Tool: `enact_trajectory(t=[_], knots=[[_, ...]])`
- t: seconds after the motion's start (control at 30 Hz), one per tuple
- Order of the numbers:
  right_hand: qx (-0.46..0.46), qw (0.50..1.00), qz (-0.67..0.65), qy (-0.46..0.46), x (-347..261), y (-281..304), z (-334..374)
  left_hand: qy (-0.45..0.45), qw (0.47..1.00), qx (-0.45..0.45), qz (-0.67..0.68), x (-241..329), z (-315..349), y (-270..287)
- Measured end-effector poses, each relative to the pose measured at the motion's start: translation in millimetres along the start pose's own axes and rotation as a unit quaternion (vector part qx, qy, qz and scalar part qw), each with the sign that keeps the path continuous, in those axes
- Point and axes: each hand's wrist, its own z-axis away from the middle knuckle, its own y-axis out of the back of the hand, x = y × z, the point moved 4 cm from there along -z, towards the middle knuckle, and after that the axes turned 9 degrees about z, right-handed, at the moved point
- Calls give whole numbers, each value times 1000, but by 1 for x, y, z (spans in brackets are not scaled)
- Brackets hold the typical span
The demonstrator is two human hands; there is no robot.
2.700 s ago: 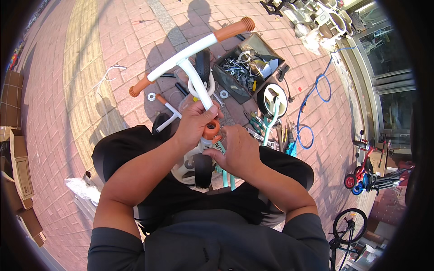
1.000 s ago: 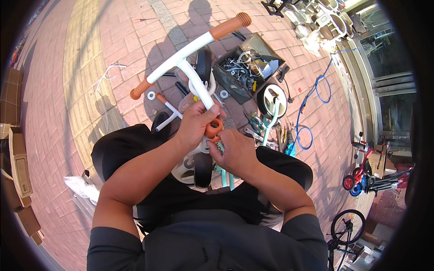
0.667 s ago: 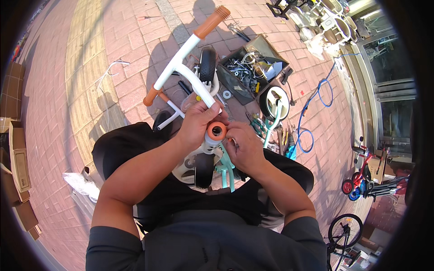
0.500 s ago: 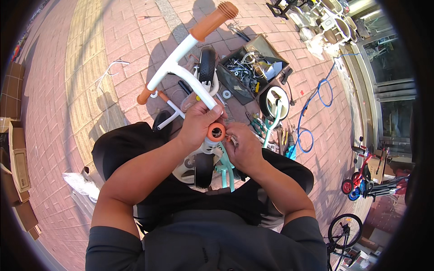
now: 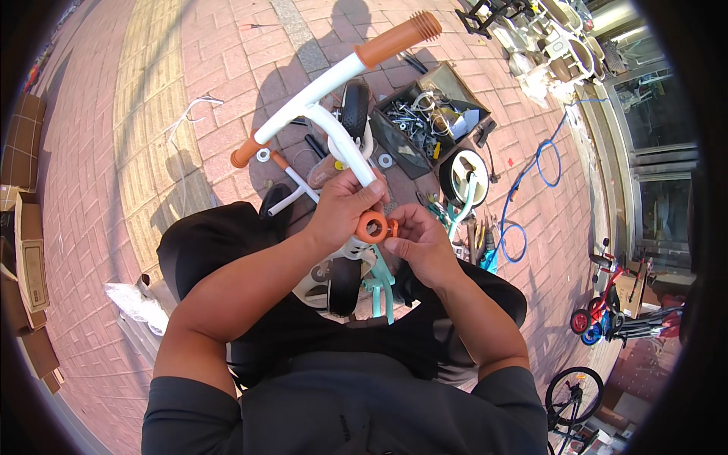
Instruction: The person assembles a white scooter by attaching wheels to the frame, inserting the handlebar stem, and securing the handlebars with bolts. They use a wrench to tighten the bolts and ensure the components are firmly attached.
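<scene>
Left hand (image 5: 341, 208): grips the white handlebar (image 5: 312, 101) low on its stem, thumb and fingers clamped on the tube. Right hand (image 5: 426, 246): pinches the side tab of an orange collar (image 5: 362, 234), thumb and fingertips together on it; cannot tell the lie of the outer fingers, partly hidden.

Handlebar: tilted, orange grips at both ends, raised over the paving (image 5: 212, 76). Lower end of stem: just above the collar's hole, not inside it. Collar: between both hands, hole facing up, just over a pale tube; cannot tell whether seated on it.

Between the knees, below the hands: black tyre (image 5: 345, 287), with mint-green frame (image 5: 379, 288) beside it. Beyond the hands: open toolbox (image 5: 390, 142) of loose metal hardware; near it, a white wheel (image 5: 464, 180) with black tyre. To the left, on the paving: smaller white bar (image 5: 301, 182) with orange grip. Farther right: looped blue hose (image 5: 525, 244).
</scene>
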Motion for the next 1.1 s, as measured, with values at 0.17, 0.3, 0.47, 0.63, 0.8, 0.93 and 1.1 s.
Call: enact_trajectory(t=[0.17,0.3,0.47,0.63,0.8,0.93,1.1], knots=[[-46,977,-128,-165,5,2,6,9,1000,1,2,-1,1,0],[-29,999,1,-38,-3,0,6,20,1000,14,8,-1,2,1],[-52,993,-56,-95,0,-2,9,20,1000,6,11,-2,1,1],[-48,995,15,-85,-7,0,11,23,1000,9,17,-2,1,2],[11,999,11,-45,-8,-4,14,27,1000,7,11,-1,2,1],[37,945,318,65,-14,-2,13,23,1000,5,5,-1,1,1],[68,895,389,207,-15,-24,14,6,1000,-1,-12,-3,0,1]])
